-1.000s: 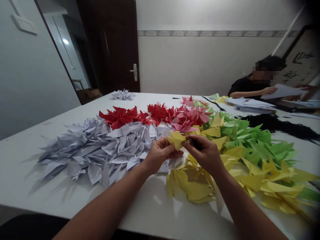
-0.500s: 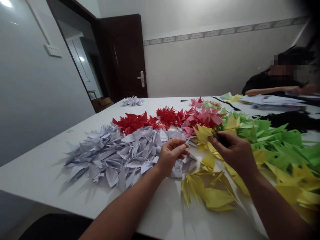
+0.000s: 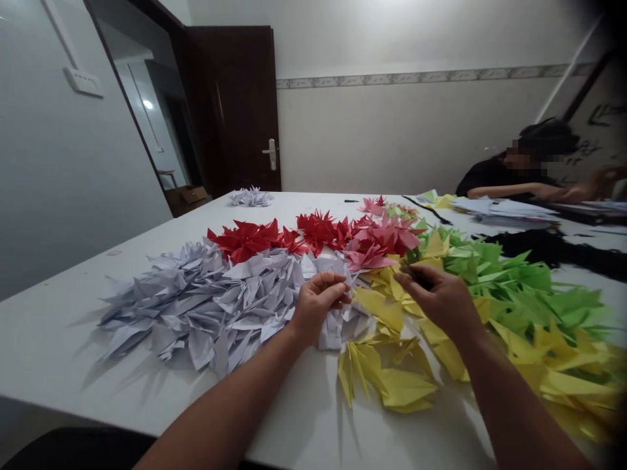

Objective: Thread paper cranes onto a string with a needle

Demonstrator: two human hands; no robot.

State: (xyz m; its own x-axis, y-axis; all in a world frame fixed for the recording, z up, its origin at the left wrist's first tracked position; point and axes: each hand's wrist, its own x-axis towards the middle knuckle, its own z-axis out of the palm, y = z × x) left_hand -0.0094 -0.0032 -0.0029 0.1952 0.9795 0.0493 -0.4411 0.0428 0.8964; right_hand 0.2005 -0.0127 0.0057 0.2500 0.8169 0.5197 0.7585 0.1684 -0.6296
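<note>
My left hand [image 3: 321, 303] hovers at the right edge of a heap of white folded-paper pieces [image 3: 196, 307]. Its fingers are curled with the thumb against them; what they hold, if anything, cannot be made out. My right hand [image 3: 445, 297] is closed around a small dark tool [image 3: 421, 277], mostly hidden by the fingers, its tip pointing left over yellow folded-paper pieces [image 3: 396, 385]. One yellow folded piece [image 3: 379, 308] lies between the two hands, apart from the tool's tip. The folded pieces have pointed ends, like paper cranes.
Red pieces [image 3: 247, 240] and pink pieces [image 3: 386, 234] lie beyond my hands, green ones [image 3: 529, 281] to the right. Further right are black strands [image 3: 548, 247] and stacked paper sheets [image 3: 504, 209]. A person in black [image 3: 494, 173] sits at the far right.
The yellow piece at the right hand's tool tip now sits lower and to the left, apart from it. The view has shifted slightly right; both hands keep nearly the same pose.
</note>
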